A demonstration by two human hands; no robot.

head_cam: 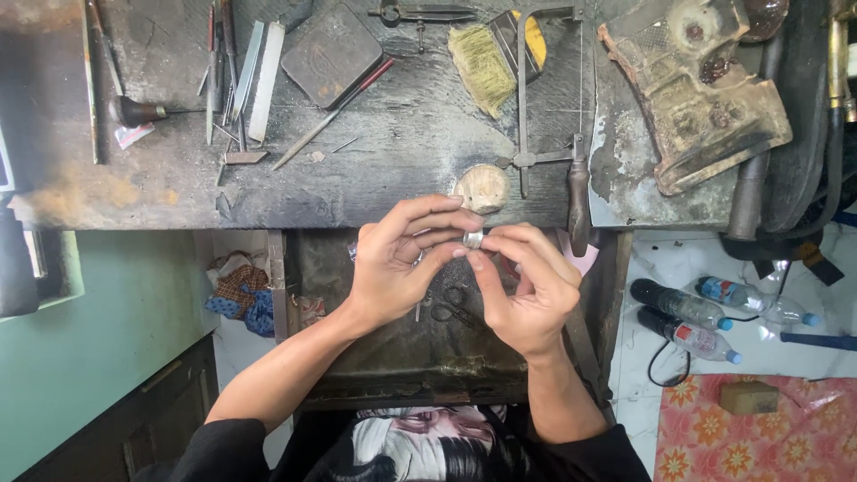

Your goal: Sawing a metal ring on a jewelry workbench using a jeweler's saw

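Note:
A small silver ring (pixel 472 238) is pinched between the fingertips of both hands, just in front of the dark wooden workbench (pixel 393 170). My left hand (pixel 397 263) grips it from the left with thumb and fingers. From the right, my right hand (pixel 527 281) meets it with thumb and forefinger. A worn wooden bench pin (pixel 483 187) juts from the bench edge right above the ring. Below the hands lies an open drawer (pixel 428 348) with small scissors (pixel 455 308) in it.
A jeweller's saw frame (pixel 549 107) with wooden handle lies right of the pin. A bristle brush (pixel 482 67), a flat metal tin (pixel 332 54), several files and gravers (pixel 234 76), and a charred soldering block (pixel 692 98) crowd the bench. Plastic bottles (pixel 687 312) lie on the floor.

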